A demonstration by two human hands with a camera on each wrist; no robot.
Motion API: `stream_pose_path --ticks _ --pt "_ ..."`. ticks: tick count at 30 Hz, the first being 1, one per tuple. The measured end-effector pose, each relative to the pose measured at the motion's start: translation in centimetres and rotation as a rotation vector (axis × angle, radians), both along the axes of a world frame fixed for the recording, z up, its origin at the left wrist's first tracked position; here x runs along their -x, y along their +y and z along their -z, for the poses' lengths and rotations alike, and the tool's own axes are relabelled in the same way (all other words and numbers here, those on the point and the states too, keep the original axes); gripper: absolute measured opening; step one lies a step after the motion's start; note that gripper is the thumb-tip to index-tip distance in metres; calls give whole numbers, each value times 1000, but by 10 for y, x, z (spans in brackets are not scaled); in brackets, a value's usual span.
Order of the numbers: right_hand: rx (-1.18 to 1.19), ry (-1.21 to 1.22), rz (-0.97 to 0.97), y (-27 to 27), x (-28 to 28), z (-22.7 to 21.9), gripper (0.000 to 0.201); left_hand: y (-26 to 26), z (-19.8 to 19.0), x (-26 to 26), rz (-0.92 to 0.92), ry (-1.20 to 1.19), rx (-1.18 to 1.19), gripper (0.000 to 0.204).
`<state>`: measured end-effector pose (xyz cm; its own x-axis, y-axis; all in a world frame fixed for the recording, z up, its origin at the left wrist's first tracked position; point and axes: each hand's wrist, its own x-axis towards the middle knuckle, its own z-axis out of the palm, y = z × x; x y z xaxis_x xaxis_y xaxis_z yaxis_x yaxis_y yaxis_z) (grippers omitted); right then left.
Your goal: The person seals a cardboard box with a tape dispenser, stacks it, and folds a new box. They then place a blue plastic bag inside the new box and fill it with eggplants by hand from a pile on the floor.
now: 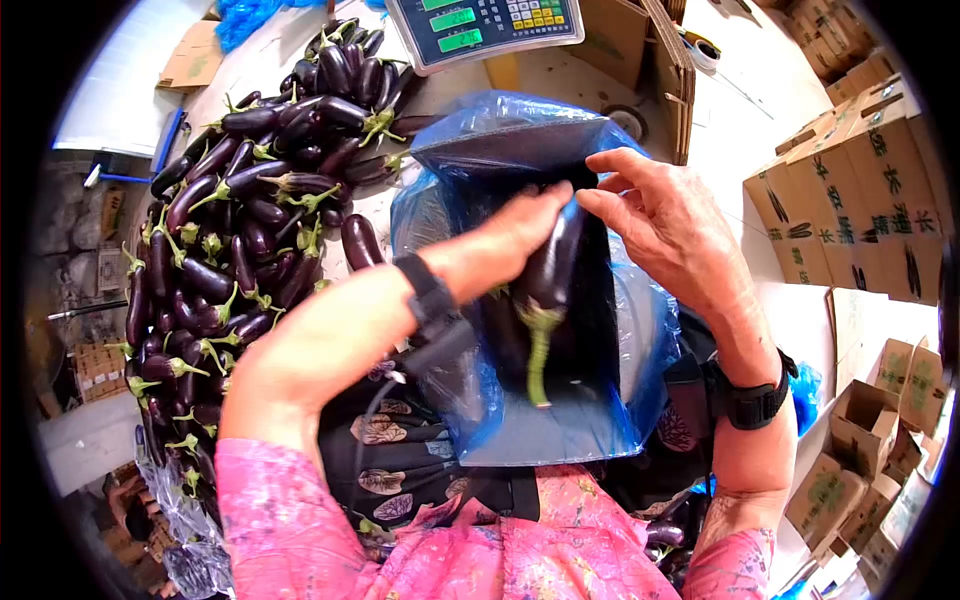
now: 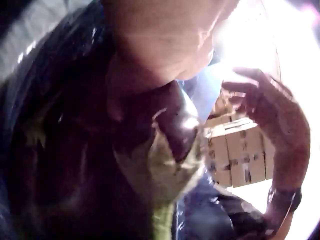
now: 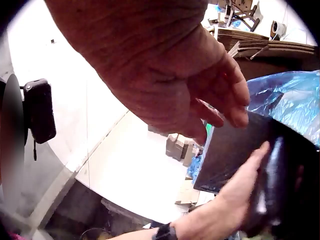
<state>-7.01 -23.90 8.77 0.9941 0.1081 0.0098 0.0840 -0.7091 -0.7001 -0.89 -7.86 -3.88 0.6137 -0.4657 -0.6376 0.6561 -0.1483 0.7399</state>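
Note:
A dark purple eggplant [image 1: 553, 265] with a green stem lies inside a box [image 1: 560, 425] lined with a blue plastic bag [image 1: 655, 330]. My left hand [image 1: 520, 230] grips its upper part, its fingers reaching toward the far end; the left wrist view shows the eggplant's cap [image 2: 165, 170] just below the hand. Darker eggplants beneath it are mostly in shadow. Over the box's right far corner is my right hand [image 1: 680, 220], its fingers loosely bent and nothing in them; in the right wrist view the fingers [image 3: 235, 100] hang beside the box wall.
A large heap of eggplants [image 1: 250, 210] covers the table on the left. Beyond the box stands a digital scale [image 1: 490, 30], with cardboard sheets [image 1: 672, 80] to its right. Printed cartons [image 1: 850, 200] are stacked at the right, and smaller open boxes [image 1: 865, 425] lie below them.

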Motion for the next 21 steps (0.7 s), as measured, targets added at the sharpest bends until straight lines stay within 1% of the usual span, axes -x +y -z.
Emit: stream_pose_path --ticks 2,3,6,9,10,11,12,13,15,16,17,19,20,21 --pt "-3 -42 -5 -3 -2 6 35 -19 79 16 -119 -329 -199 57" --pt "8 -27 -2 -3 -3 7 35 -22 83 27 -119 -405 -320 63" --pt "51 14 -9 -4 -3 11 35 -18 82 23 145 -530 -489 91" --pt "109 32 -64 -8 -4 19 35 3 34 13 497 -566 -606 89" --pt "130 41 -91 -8 -4 21 35 17 68 -4 625 -727 -597 83" --pt "152 52 -120 -6 -3 24 35 28 41 -14 737 -726 -586 74" --pt "147 102 -140 -1 -1 26 35 43 10 -22 764 -600 -451 68" --pt "174 96 -192 0 0 35 35 60 -19 -27 785 -474 -315 63" --pt "212 200 -252 13 5 39 34 99 -63 -27 605 -318 -167 56" --pt "263 113 -344 14 8 55 35 124 -79 -30 556 -344 -162 58" --pt "315 134 -396 20 14 58 40 153 -88 -30 499 -367 -163 60" --pt "416 179 -550 31 19 75 44 216 -88 -23 313 -366 -231 64" --pt "510 253 -570 37 21 87 45 251 -71 -14 280 -434 -283 67" --pt "608 323 -584 41 23 102 46 285 -52 2 229 -398 -338 69"
